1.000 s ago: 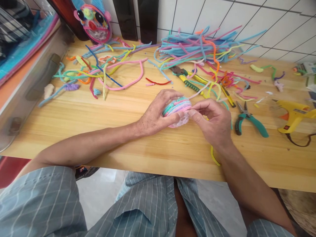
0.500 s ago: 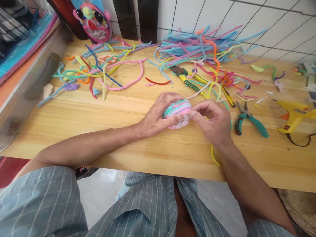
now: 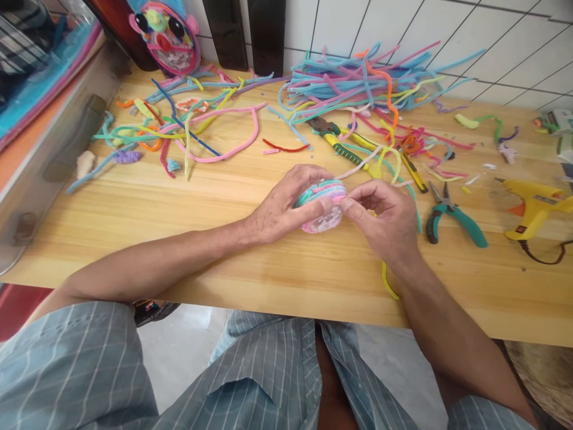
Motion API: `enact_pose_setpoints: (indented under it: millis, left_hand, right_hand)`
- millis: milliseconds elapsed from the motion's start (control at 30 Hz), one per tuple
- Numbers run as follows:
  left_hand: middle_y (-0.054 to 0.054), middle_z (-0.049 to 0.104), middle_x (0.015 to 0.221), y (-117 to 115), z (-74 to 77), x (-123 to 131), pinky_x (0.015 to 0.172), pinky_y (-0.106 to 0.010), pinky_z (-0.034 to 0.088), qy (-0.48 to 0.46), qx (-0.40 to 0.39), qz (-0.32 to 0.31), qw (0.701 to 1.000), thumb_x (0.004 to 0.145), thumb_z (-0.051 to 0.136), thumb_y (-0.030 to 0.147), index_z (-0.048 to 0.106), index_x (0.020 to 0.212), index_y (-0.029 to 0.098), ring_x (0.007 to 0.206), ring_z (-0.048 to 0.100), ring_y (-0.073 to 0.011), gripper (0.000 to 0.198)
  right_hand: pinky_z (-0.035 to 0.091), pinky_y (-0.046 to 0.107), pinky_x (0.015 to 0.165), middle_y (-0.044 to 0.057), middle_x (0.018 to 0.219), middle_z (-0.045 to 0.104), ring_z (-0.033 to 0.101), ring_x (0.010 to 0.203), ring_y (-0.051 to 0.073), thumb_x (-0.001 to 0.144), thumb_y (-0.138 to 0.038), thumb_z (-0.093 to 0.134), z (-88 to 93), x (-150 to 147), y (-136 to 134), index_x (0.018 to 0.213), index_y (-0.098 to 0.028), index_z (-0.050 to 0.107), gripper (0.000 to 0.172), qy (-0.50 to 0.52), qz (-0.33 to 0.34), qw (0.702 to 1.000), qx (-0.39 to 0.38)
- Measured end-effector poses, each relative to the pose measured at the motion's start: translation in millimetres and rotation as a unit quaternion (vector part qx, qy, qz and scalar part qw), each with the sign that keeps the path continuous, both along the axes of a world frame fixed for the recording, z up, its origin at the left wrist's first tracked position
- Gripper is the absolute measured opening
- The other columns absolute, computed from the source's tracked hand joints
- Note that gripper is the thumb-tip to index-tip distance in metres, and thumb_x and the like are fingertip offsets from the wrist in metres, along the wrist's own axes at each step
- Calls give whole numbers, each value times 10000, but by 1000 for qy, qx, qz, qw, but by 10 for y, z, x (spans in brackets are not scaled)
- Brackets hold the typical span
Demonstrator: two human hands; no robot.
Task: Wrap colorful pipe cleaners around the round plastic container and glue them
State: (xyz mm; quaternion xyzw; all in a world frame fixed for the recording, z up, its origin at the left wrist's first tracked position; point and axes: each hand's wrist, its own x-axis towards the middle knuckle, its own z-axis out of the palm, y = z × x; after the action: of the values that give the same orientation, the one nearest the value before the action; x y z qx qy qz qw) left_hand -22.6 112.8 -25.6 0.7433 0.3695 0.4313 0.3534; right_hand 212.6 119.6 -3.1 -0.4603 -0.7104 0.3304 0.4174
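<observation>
Wrapped around a small rounded craft piece, my left hand grips it from the left, thumb across its front. The piece has turquoise, lilac and pink pipe cleaner bands on top and a clear, shiny lower part. My right hand pinches at the right edge of the bands, on what looks like a pink pipe cleaner; the fingertips hide its end. A pale pink pipe cleaner runs up and right from behind the piece. Below my right wrist, a yellow pipe cleaner lies on the table.
Beyond my hands lie yellow-handled pliers, a yellow cutter and a pipe cleaner heap. To the right are teal pliers and a yellow glue gun. Loose pipe cleaners and a decorated face figure occupy the left.
The craft piece has tilted slightly in my left hand, showing more of its clear lower part. My right hand's pinch stays at the edge, nearly unmoved.
</observation>
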Motion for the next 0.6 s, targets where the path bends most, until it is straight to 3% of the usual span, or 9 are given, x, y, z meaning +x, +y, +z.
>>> enact_pose_setpoints:
  millis: [167, 300, 600]
  left_hand:
    - [-97, 729, 1281, 20, 61, 57, 1046, -444, 655, -44, -75, 3, 996, 982, 755, 685, 639, 1251, 233, 1156, 752, -257, 538]
    - [-65, 721, 1161, 31, 63, 54, 871, -413, 672, -49, -96, -10, 994, 956, 767, 722, 597, 1189, 250, 959, 742, -221, 552]
    - [-107, 726, 1305, 1, -35, 75, 1030, -424, 656, -82, -88, 10, 993, 970, 735, 755, 567, 1251, 235, 1155, 762, -242, 614]
  right_hand:
    - [530, 356, 605, 5, 822, 793, 687, 712, 186, 917, -351, 860, 29, -31, -29, 825, -282, 738, 168, -5, 3, 1000, -4]
    - [553, 359, 628, 6, 845, 808, 707, 736, 190, 907, -359, 872, 36, -40, -44, 852, -282, 743, 160, 2, 3, 1000, -7]
    - [567, 363, 661, 10, 875, 810, 718, 770, 197, 899, -371, 893, 23, 13, -16, 869, -285, 764, 158, -5, 1, 1000, 0]
